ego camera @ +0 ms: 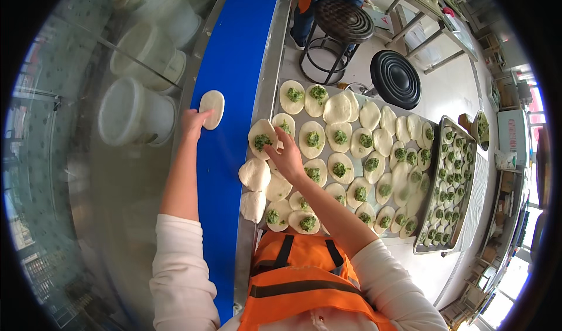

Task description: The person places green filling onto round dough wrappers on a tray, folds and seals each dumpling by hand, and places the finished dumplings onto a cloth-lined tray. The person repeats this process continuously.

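My left hand (pixel 196 121) is over the blue conveyor belt (pixel 232 67), gripping a plain oval of dough (pixel 213 107) by its left edge, with the thumb laid across its top. My right hand (pixel 285 154) has its thumb and fingers on a dough round with chopped green filling (pixel 262 132), at the metal rim beside the belt; the thumb tip is by the filling. Plain dough ovals (pixel 254 174) lie just below it, overlapping the rim. Under my right forearm spreads a table full of dough ovals, many topped with a green mound (pixel 339 169).
A metal tray (pixel 462 217) of small filled dough pieces stands at the right, near a bowl of greens (pixel 482 129). Two black stools (pixel 344 20) are beyond the table, with a person's legs (pixel 303 26) behind. White buckets (pixel 136 111) show left of the belt, behind a clear panel.
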{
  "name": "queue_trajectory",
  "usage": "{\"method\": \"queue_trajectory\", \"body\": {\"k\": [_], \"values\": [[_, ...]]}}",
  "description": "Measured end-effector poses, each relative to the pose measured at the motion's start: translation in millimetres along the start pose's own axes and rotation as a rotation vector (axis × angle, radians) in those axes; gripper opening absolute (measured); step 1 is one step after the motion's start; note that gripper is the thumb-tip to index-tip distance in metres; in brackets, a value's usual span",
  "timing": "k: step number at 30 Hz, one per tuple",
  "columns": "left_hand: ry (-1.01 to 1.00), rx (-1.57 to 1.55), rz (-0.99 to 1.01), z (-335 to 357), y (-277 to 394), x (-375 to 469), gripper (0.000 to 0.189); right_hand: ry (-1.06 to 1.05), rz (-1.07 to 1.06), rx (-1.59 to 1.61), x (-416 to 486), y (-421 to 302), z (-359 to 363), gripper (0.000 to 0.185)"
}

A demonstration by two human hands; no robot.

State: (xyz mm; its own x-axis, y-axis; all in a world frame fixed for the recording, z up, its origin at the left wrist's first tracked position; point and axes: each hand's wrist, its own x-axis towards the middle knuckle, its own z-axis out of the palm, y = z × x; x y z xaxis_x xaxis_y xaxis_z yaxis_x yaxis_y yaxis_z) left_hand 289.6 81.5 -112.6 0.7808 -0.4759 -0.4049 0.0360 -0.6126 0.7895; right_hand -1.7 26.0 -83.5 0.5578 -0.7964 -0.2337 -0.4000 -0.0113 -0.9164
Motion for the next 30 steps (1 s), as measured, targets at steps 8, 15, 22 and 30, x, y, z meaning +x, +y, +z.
{"method": "queue_trajectory", "body": {"k": [8, 15, 22, 30], "values": [[-0.009, 0.116, 0.315, -9.9, 15.7, -62.3, 0.015, 0.083, -0.023, 0.102, -29.6, -5.5, -12.2, 0.055], [-0.338, -0.686, 0.19, 88.1, 99.7, -83.4, 0.038, 0.146, 0.098, 0.217, -68.6, 19.4, -48.8, 0.048], [-0.092, 0.388, 0.515, 128.6, 75.2, -58.5, 0.044, 0.236, 0.071, 0.21, -79.3, 20.9, -80.2, 0.044], [-0.237, 0.857, 0.887, 120.1, 81.7, -82.7, 0.037, 0.196, 0.014, 0.222, -87.6, 12.9, -78.5, 0.042]]}}
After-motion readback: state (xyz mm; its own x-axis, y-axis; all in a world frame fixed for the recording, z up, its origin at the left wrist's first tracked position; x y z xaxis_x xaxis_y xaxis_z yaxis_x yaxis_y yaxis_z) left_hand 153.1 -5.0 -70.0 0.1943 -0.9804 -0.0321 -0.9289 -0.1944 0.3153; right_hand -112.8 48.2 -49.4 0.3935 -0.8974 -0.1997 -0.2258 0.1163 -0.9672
